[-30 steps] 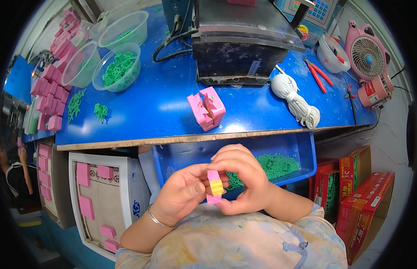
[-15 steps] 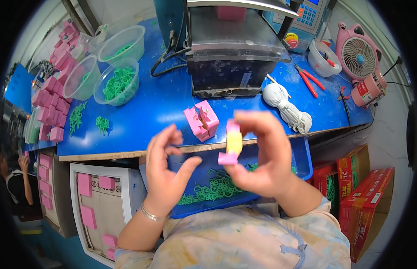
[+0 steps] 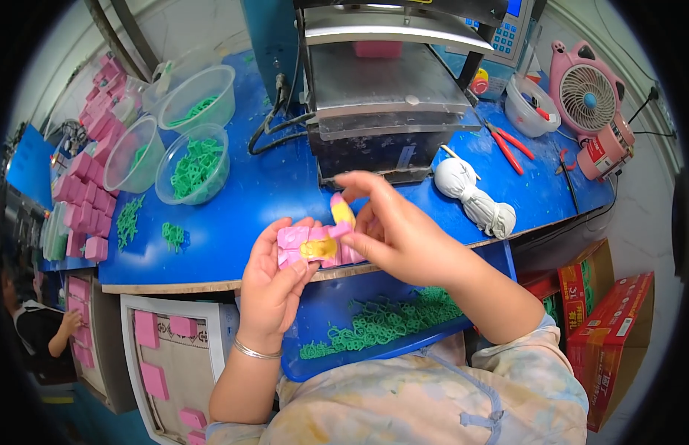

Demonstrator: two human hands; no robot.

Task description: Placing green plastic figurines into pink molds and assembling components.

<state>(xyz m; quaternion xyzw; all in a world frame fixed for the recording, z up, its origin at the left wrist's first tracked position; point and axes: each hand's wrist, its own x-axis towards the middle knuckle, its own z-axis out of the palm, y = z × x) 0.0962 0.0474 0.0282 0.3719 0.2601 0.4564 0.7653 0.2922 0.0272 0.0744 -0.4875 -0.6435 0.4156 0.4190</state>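
Observation:
My left hand [image 3: 264, 297] is closed around a pink mold block [image 3: 292, 240] at the table's front edge. A yellow-coated hollow shows on the block's face. Between thumb and fingers of my right hand [image 3: 404, 236] is a small pink-and-yellow mold piece [image 3: 343, 215], held at the right end of the block. It is tilted, with its lower end close to the block; I cannot tell whether they touch. More pink shows beneath my right fingers, mostly hidden. Below both hands lies a blue tray [image 3: 304, 371] with many green openwork pieces [image 3: 381, 322].
A black press [image 3: 385, 152] stands at the back. Clear bowls [image 3: 163, 182] with green pieces and stacked pink blocks [image 3: 85, 193] are at left. Right are a white cloth bundle [image 3: 474, 189], red pliers [image 3: 510, 152], a pink fan [image 3: 585, 93] and red cartons [image 3: 611, 341]. Another person's hand [image 3: 68, 324] shows far left.
The mold block, standing on the table before, is now in my left hand and turned. My right hand has brought the pink-and-yellow piece left and up to it.

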